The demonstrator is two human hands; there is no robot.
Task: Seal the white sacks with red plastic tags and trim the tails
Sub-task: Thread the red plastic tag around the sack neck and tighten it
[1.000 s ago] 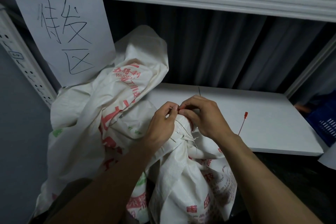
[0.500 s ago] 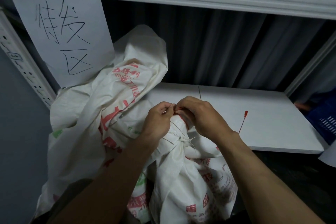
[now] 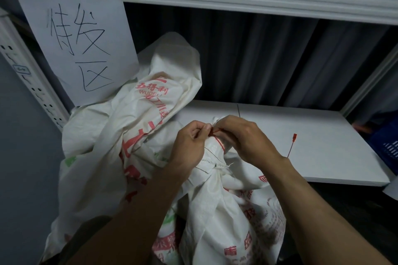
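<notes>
A white sack (image 3: 224, 217) with red print stands in front of me, its neck gathered into a bunch. A red plastic tag (image 3: 218, 137) loops round that neck. My left hand (image 3: 189, 146) pinches the tag's end at the top of the bunch. My right hand (image 3: 245, 137) grips the neck and the tag from the right, fingertips meeting those of the left. A second red tag (image 3: 291, 146) sticks up behind my right wrist, its lower end hidden. More white sacks (image 3: 129, 127) are heaped at the left.
A white shelf board (image 3: 312, 148) lies behind the sacks, under an upper shelf (image 3: 258, 0) with a cardboard box on it. A handwritten paper sign (image 3: 77, 43) hangs at the left by a perforated upright (image 3: 32, 84). A blue crate (image 3: 387, 146) sits at the far right.
Both hands have stayed at the sack's neck and risen slightly. The red tag's loop round the neck now shows more plainly between them.
</notes>
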